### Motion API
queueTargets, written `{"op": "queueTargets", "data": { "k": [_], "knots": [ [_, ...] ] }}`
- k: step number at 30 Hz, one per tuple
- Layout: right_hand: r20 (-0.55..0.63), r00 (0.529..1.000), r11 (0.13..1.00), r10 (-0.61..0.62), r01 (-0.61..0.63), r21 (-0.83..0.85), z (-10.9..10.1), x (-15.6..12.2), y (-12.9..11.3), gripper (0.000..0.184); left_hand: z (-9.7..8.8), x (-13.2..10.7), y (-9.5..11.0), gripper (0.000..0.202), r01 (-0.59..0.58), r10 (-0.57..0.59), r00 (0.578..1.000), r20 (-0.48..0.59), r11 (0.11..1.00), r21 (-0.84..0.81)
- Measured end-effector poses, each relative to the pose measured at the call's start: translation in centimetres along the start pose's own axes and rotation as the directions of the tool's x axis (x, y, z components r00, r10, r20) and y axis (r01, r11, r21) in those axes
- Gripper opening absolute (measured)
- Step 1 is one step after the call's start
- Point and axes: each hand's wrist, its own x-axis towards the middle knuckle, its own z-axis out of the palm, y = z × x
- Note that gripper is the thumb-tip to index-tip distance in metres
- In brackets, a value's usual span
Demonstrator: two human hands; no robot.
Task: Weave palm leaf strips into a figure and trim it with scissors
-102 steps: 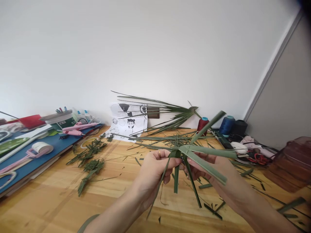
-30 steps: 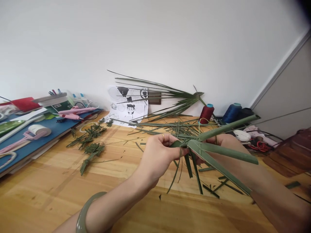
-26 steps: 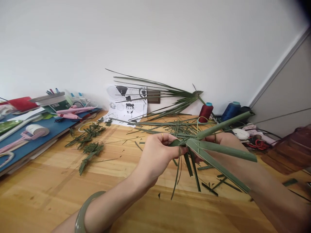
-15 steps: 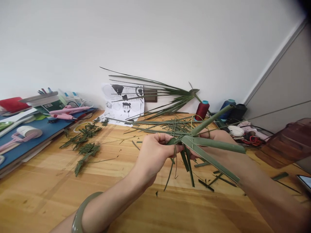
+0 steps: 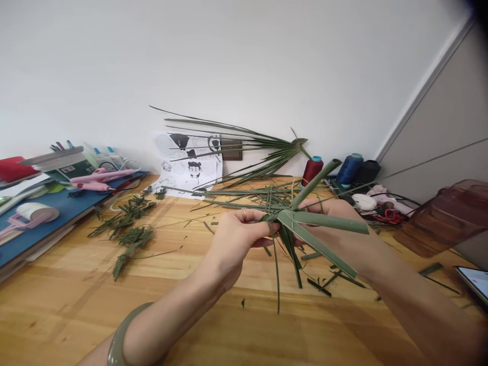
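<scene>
Both hands hold a partly woven piece of green palm leaf (image 5: 288, 218) above the table, with broad strips fanning out to the right and narrow ones hanging down. My left hand (image 5: 240, 235) pinches its left side between thumb and fingers. Behind the broad strips, my right hand (image 5: 330, 216) is wrapped on the far side of the weave, its fingertips partly hidden. From the weave, long thin strips run left over the table. Beyond the hands, a whole palm leaf (image 5: 282, 148) leans against the wall.
Woven leaf pieces (image 5: 131, 236) and cut scraps lie on the wooden table (image 5: 183, 320). Printed drawings (image 5: 190, 175) stand at the wall. Thread spools, dark red (image 5: 311, 172) and blue (image 5: 348, 170), stand behind. A pink glue gun (image 5: 101, 178) is left, a brown translucent container (image 5: 438, 218) right.
The woven piece has turned slightly in my hands, and a thin strip that slanted now hangs straighter down. The whole view has shifted a little, so the surroundings appear further left.
</scene>
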Motion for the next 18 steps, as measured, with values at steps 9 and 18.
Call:
{"op": "queueTargets", "data": {
  "k": [9,18],
  "knots": [
    [0.075,0.994,0.99,-0.076,0.084,-0.112,-0.6,-0.24,-0.21,0.026,-0.69,0.35,0.16,0.007,0.039,-0.043,0.994,0.099,0.998,0.043],
    [0.086,0.994,0.994,-0.07,0.076,-0.073,-0.34,-0.17,0.09,0.025,-0.82,0.58,0.1,0.008,0.07,-0.07,0.99,0.122,0.998,0.009]
  ]
}}
